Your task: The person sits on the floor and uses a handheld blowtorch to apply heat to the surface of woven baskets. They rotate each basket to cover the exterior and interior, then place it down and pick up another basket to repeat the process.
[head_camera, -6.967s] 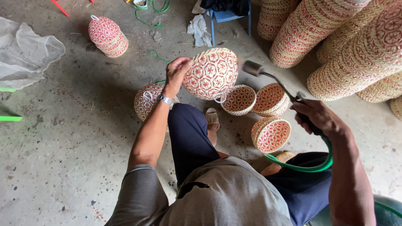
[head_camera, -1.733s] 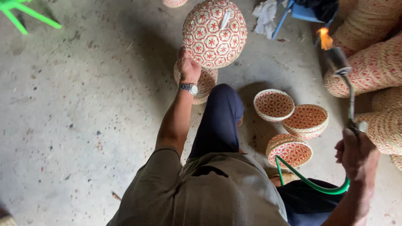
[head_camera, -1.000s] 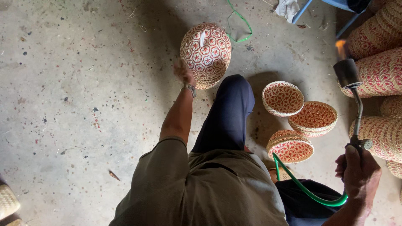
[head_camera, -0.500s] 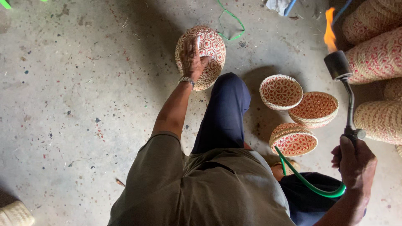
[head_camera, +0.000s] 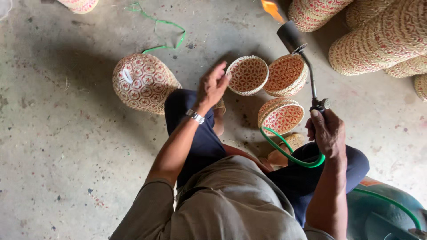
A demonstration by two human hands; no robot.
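Three small baskets (head_camera: 279, 116) lay just right of the knee (head_camera: 187, 104), where the left hand (head_camera: 212, 85), fingers spread and holding nothing, reached toward one (head_camera: 247, 74) while the right hand (head_camera: 328, 131) stayed clenched around the lit torch (head_camera: 296, 44), so the singeing step seemingly awaited a fresh basket to be grasped.

flame (head_camera: 271, 7): running off the top edge
stacked baskets (head_camera: 382, 35): getting cropped by the top and right edges
tank (head_camera: 384, 213): getting cut by the bottom-right corner
left hand (head_camera: 212, 84): blurring at the fingers
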